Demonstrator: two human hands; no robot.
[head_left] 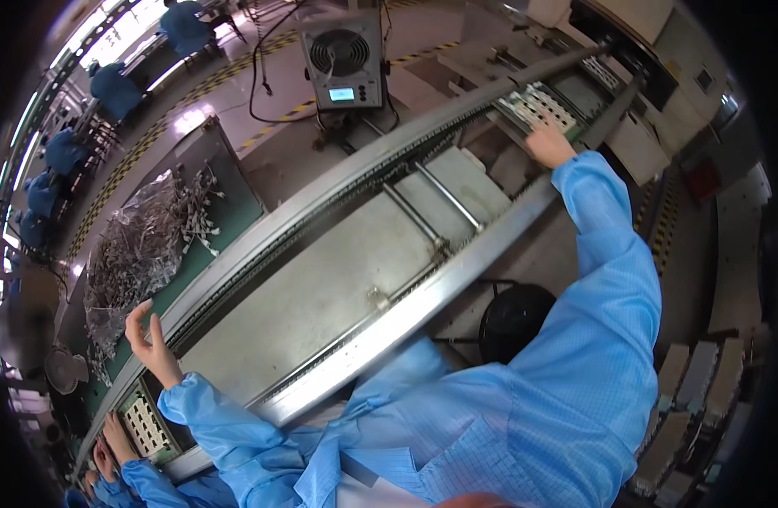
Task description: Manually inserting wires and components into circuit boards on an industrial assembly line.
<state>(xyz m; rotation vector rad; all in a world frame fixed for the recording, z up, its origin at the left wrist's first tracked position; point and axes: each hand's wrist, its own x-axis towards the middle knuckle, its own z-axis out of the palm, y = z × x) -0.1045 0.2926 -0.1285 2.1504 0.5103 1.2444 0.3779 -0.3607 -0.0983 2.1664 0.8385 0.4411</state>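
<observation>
My left hand [152, 347] is raised over the conveyor's far rail on the left, thumb and fingers apart and nothing in it. My right arm reaches out to the upper right. There my right hand [548, 140] has its fingers on the near edge of a green circuit board panel [537, 106] with rows of pale parts, which lies across the rails. Some of the fingers are hidden at the board's edge. Between my hands runs the metal conveyor [363, 334], with two steel rods [414, 218] crossing its gap.
Bagged white-ended cables [139, 245] lie on a green bench beyond the conveyor. A fan unit [342, 59] stands at the far side. At lower left, a co-worker's hands [116, 436] are beside another board [145, 423]. A black stool [516, 322] is under the near rail.
</observation>
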